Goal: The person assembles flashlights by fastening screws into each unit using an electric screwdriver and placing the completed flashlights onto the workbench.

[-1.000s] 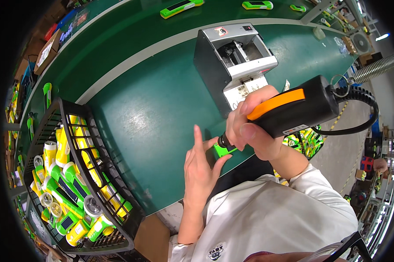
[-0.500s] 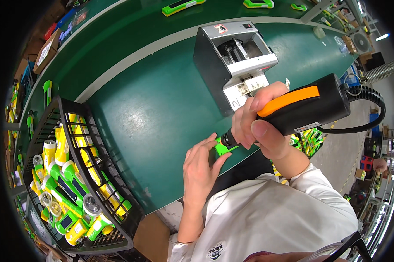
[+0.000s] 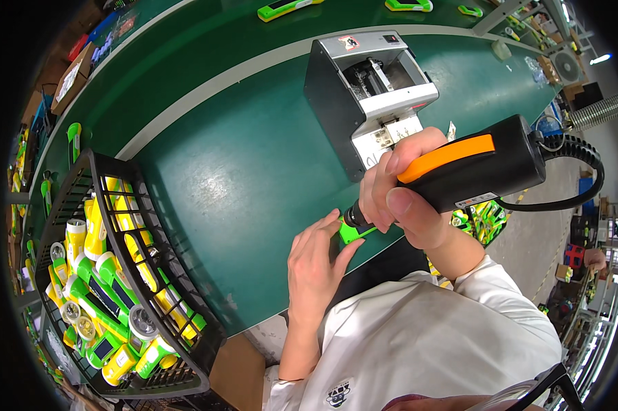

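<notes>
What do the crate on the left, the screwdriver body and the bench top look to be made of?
Crate: black moulded plastic, judging by its lattice walls and matte look. Power screwdriver in the right hand: likely hard black plastic with a smooth orange grip strip. Bench top: green mat, probably rubber or vinyl, with a soft sheen showing blurred reflections.

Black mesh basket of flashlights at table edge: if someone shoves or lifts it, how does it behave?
The basket is piled high with green-and-yellow flashlights, so it probably feels heavy and drags rather than glides on the green table. Its near corner seems to overhang the edge; a push that way could tip it. The round flashlights lie loose and would likely roll and shift when it is lifted.
</notes>
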`<state>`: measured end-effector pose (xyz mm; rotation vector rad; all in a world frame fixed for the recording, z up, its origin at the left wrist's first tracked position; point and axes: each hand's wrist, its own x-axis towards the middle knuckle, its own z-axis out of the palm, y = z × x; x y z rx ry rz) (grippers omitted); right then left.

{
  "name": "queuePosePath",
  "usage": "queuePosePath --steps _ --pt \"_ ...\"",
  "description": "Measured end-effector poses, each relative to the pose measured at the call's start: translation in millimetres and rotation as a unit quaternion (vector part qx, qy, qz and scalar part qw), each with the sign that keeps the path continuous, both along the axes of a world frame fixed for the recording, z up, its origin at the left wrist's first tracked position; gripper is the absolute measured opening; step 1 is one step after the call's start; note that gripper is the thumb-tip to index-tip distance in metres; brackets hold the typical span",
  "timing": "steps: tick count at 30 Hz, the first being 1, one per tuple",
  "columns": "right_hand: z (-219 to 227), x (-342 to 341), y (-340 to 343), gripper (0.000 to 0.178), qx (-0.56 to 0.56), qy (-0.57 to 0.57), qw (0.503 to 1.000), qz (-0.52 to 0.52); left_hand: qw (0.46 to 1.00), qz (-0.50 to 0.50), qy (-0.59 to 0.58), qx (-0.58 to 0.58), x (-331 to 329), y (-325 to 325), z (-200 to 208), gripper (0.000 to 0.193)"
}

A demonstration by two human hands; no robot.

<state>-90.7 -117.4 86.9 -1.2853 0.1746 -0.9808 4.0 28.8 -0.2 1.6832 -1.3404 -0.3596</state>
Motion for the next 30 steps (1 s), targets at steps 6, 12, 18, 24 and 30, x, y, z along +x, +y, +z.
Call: queuePosePath --steps 6,12,18,24,30 --pt "-2.9 -1.3 1.1 0.027 0.003 0.035 0.999 -0.005 0.999 0.023 0.030 0.029 -2.0 -0.3 2.8 0.048" --pt "-0.6 0.0 9.8 0.026 -0.014 0.122 0.992 -0.018 1.000 0.014 0.017 -0.021 -1.7 -3.6 6.7 0.060" --pt "-13.0 14.3 18.9 0.022 -0.201 0.179 0.963 -0.024 0.995 -0.032 -0.092 -0.013 6.9 5.0 2.1 0.051" --pt "-6.1 10.0 18.6 0.021 -0.146 0.154 0.977 0.000 0.998 -0.014 -0.055 -0.003 1.2 -3.6 10.8 0.054" --pt "-0.9 4.8 16.9 0.020 -0.199 0.170 0.965 0.034 0.997 -0.030 0.067 -0.001 -0.4 -3.5 2.3 0.061"
